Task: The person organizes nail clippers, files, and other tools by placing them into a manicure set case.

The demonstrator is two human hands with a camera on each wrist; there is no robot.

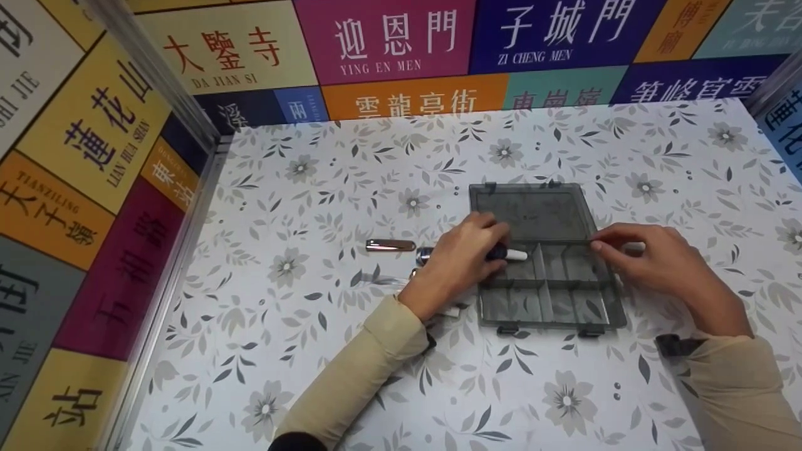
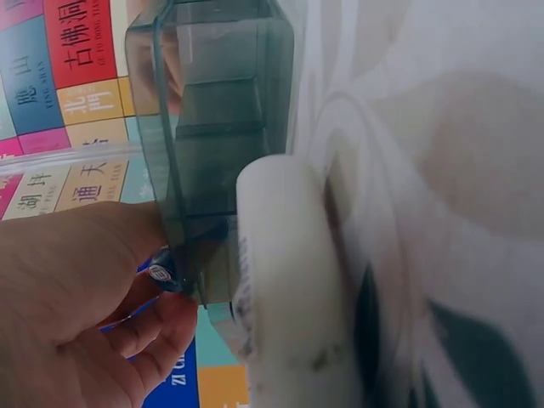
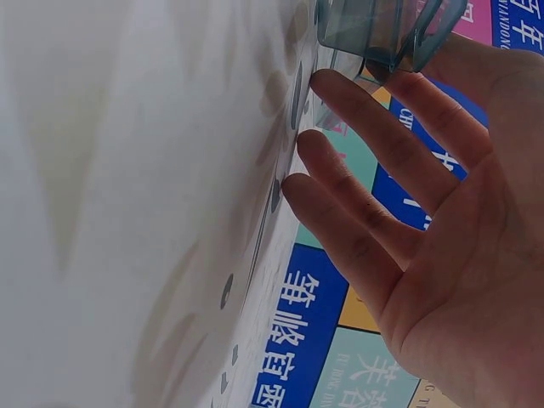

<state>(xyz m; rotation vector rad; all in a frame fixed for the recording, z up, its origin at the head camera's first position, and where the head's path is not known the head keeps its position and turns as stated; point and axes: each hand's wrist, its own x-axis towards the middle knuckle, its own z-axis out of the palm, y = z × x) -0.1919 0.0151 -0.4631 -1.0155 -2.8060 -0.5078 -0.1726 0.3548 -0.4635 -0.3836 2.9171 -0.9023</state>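
A translucent grey compartment box [image 1: 544, 283] lies with its lid [image 1: 529, 213] folded back on the table. My left hand [image 1: 460, 250] is over the box's left side and holds a slim dark blue tube with a white tip [image 1: 517, 255], which points into an upper compartment. The tube's dark round end [image 2: 163, 269] shows between the fingers in the left wrist view. At the right edge, by the hinge, my right hand [image 1: 658, 257] pinches the box between thumb and index finger. Its other fingers [image 3: 365, 234] reach out loosely beside the box.
A shiny metal nail clipper [image 1: 390, 245] lies left of the box. Partly behind the left hand are a small shiny cylinder [image 1: 424, 255] and a clear plastic piece [image 1: 379, 280]. A white cylinder [image 2: 289, 280] lies close beside the box. Lettered panels [image 1: 401, 37] border the flower-patterned table [image 1: 351, 181].
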